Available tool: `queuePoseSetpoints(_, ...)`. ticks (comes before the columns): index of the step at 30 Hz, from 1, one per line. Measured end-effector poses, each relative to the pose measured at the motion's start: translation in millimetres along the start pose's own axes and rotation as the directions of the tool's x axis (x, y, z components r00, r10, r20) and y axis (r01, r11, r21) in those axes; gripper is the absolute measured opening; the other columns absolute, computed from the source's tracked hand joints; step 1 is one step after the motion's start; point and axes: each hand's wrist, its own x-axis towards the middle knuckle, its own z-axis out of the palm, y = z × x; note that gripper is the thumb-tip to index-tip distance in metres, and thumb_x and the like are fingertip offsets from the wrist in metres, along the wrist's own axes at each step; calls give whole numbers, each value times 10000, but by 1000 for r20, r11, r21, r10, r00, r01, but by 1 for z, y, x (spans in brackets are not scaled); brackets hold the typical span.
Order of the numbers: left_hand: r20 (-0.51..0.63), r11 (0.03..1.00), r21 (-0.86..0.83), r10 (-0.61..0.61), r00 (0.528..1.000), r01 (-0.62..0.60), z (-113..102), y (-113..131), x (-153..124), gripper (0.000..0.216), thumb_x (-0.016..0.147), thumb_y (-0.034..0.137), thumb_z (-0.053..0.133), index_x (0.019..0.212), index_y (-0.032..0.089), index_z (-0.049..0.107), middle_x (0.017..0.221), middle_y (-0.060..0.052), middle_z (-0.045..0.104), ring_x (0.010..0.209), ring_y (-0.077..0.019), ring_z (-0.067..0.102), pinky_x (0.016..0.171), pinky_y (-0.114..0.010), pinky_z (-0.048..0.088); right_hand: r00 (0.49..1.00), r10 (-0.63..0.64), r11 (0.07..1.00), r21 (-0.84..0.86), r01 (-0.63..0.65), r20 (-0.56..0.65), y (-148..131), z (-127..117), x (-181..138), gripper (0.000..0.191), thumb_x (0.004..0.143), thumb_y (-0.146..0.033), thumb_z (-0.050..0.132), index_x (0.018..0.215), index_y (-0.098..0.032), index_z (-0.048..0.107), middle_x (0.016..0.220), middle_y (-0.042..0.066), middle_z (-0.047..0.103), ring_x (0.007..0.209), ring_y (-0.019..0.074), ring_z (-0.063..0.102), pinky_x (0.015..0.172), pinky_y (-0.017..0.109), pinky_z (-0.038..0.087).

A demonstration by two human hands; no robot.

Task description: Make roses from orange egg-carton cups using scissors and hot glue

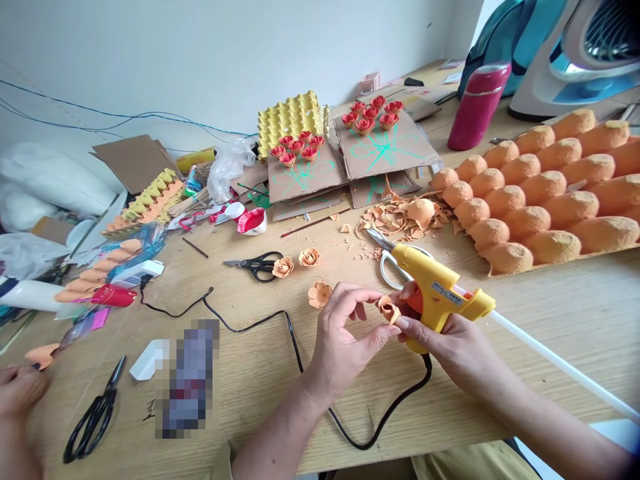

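Observation:
Between the thumb and forefinger of my left hand [345, 333] is a small orange paper flower [387, 309] with curled petals. My right hand [443, 343] is wrapped round a yellow hot glue gun [425, 277], its nozzle pointing up and away to the left. The right thumb tip also touches the flower's edge. A white glue stick [565, 367] sticks out of the gun's back, and its black cord [395, 407] loops below my hands. Just beyond my left hand lies an open flower [320, 294]; two curled flowers [283, 267] [309, 257] sit farther off beside black scissors [255, 264].
Orange egg trays [545, 200] fill the right, beside torn scraps [415, 217]. Cardboard sheets [385, 153] bear red flowers [367, 125] at the back. A pink bottle [480, 107] and a fan [575, 60] stand behind. Left are black scissors [95, 417] and another person's hand [23, 390].

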Motion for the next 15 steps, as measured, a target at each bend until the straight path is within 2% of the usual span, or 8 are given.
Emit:
queuePoseSetpoints(5, 56, 1000, -8, 16, 998, -16, 0, -2, 0, 265, 827, 305, 797, 1063, 228, 705, 950, -43, 620, 768, -155, 545, 717, -282, 506, 999, -46, 996, -74, 47, 17, -3, 1, -1, 305, 726, -482, 847, 897, -282, 692, 795, 20, 689, 718, 208, 649, 660, 334, 578)
queuePoseSetpoints(9, 33, 996, 25, 81, 996, -82, 0, -6, 0, 230, 839, 300, 785, 1043, 232, 703, 936, -35, 596, 762, -149, 546, 709, -278, 510, 999, -40, 994, -103, 40, 7, -5, 2, -1, 336, 715, -519, 839, 843, -252, 680, 711, 9, 660, 644, 188, 625, 622, 325, 580)
queuePoseSetpoints(15, -5, 968, 143, 207, 978, -205, 0, -5, -2, 258, 854, 205, 753, 1100, 237, 681, 998, -40, 598, 755, -126, 569, 679, -254, 523, 999, -19, 999, -48, 18, -39, -3, 1, -1, 410, 689, -508, 864, 939, -251, 665, 811, 25, 717, 655, 174, 643, 626, 315, 594)
